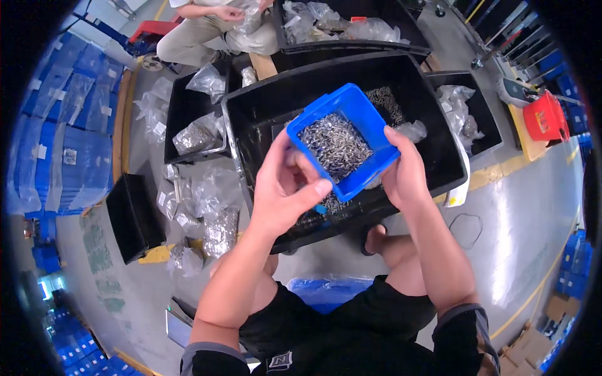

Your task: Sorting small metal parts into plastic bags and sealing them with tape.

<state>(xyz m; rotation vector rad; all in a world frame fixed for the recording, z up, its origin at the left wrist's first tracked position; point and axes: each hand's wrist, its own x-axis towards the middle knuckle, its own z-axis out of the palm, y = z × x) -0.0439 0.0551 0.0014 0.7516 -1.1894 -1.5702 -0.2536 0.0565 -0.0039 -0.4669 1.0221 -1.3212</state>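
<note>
A blue plastic bin (380, 170) is held up over a large black tub (251, 108), tilted so that its opening faces me. Small silvery metal screws or pins (335, 145) lie in a heap inside it. My left hand (282, 188) is closed about the bin's left side, its thumb by the near edge and its other fingers curled beside the wall. My right hand (404, 168) grips the right corner, with the thumb on the rim and the fingers mostly hidden underneath. More small metal pieces (384, 103) lie on the tub's floor, partly hidden by the bin.
Smaller black bins stand left (182, 100) and right (486, 135) of the tub, holding clear bags. Filled plastic bags (219, 232) lie on the floor at left. Across from me another person's hand (229, 14) holds a bag. A red bucket (544, 118) stands at far right.
</note>
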